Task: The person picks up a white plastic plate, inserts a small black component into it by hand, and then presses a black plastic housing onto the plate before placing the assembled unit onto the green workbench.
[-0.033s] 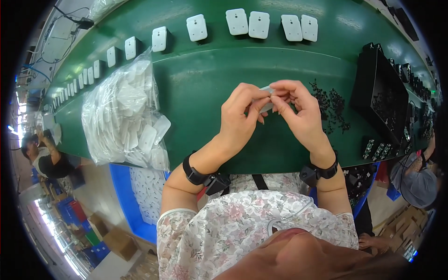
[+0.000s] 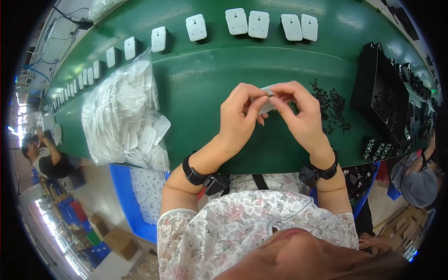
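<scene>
Pale plastic plate (image 2: 266, 107): held above green table (image 2: 200, 88), between both hands. Left grip (image 2: 237, 111): closed on plate. Right grip (image 2: 304, 112): closed on plate, fingertips meeting left's at small dark part (image 2: 270, 95); which bears part, cannot tell. Judged best: brace plate steady, keep part square, press evenly, no forcing.

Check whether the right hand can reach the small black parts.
Probably yes: the right hand is beside the black parts, nothing standing between, though it's busy at a pale piece.
</scene>
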`<state>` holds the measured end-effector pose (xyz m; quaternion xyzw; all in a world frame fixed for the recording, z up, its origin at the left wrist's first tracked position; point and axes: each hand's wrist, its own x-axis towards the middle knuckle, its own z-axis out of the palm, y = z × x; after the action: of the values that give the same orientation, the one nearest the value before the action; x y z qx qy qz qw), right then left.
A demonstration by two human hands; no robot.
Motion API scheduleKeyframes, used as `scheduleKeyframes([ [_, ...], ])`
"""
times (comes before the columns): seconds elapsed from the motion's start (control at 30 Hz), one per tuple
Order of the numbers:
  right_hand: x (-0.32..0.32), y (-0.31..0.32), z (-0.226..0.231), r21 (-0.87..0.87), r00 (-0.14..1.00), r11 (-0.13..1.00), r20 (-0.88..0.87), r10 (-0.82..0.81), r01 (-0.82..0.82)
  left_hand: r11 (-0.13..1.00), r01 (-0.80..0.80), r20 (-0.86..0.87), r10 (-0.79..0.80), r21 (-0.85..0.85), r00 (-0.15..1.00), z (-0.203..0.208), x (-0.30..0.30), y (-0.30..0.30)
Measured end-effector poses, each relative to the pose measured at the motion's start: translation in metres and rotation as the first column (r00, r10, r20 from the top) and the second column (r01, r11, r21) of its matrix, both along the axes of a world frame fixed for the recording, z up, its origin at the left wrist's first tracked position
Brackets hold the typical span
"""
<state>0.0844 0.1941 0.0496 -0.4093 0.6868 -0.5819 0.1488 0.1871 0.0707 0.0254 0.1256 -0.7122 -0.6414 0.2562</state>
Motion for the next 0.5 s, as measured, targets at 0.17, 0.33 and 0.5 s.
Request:
scheduleKeyframes([
  [0.17, -0.004, -0.002, -0.003, -0.053, 0.898, 0.995, -0.429, -0.097, 0.082, 0.921, 0.079, 0.054, -0.107, 0.382, 0.993, 0.005, 0.001, -0.001],
  [0.33, -0.005, -0.003, -0.005, -0.101, 0.845, 0.986, -0.509, -0.167, 0.133, 0.904, 0.108, -0.011, -0.114, 0.414, 0.993, 0.012, 0.000, 0.001],
  [0.5, -0.006, -0.002, -0.002, -0.039, 0.856, 0.978, -0.477, -0.198, 0.205, 0.860, 0.096, -0.019, -0.099, 0.502, 0.995, 0.010, 0.000, -0.005],
])
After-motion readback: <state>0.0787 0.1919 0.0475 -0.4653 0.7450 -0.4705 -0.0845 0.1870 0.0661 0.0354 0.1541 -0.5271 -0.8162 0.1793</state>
